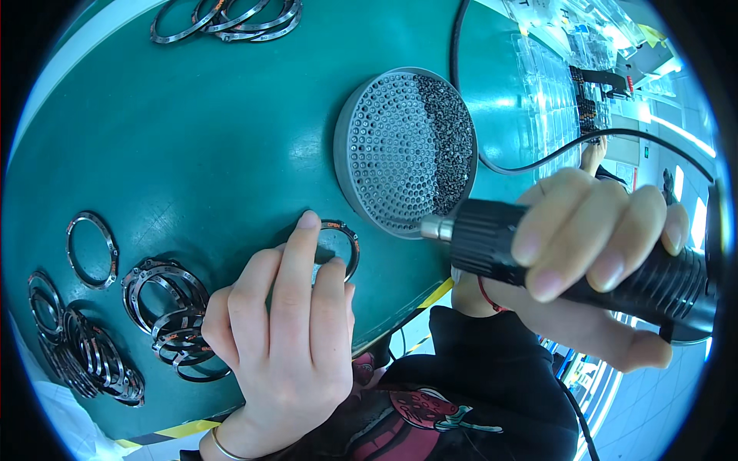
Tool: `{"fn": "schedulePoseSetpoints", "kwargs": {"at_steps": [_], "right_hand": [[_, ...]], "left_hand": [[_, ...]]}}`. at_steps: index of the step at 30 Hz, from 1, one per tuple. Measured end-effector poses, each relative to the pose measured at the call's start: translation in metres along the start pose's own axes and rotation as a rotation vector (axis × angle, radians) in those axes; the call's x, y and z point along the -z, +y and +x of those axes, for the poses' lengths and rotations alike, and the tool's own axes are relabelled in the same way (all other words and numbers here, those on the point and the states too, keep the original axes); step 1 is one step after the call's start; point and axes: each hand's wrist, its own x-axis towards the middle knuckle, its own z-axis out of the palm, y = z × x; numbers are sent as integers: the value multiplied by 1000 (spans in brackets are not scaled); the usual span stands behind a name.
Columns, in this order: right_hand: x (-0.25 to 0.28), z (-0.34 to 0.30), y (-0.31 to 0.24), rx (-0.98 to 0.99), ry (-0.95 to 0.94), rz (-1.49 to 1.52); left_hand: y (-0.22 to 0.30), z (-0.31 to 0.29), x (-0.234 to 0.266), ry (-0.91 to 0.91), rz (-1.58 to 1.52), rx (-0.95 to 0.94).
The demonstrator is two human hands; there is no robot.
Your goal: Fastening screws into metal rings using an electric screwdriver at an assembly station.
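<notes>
Our right fingers [565,240] grip a black cylindrical screwdriver [486,240] beside the round grey tray [345,157]! Our left fingers [297,257] touch a black-silver ring, [356,250] hold unclear.

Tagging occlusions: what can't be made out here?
All in the head view:
Ring: partly hidden by the left hand.
Black driver: grip partly hidden by the right hand.
Far rings: cut off by the upper edge.
Dark pieces in the round tray: too small to count.
</notes>
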Motion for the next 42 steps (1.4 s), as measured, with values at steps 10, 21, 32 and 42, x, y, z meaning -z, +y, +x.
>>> {"fn": "schedulePoseSetpoints", "kwargs": {"at_steps": [10,21,32,42], "right_hand": [[-19,-1,18,-2,-126,23],[-22,-3,22,-49,-173,40],[6,-10,20,-25,89,106],[7,2,23,-3,-178,37]], "left_hand": [[1,2,2,16,-7,-3],[-4,2,2,24,-26,-20],[-15,1,28,111,262,20],[-15,-57,39,60,518,-29]]}}
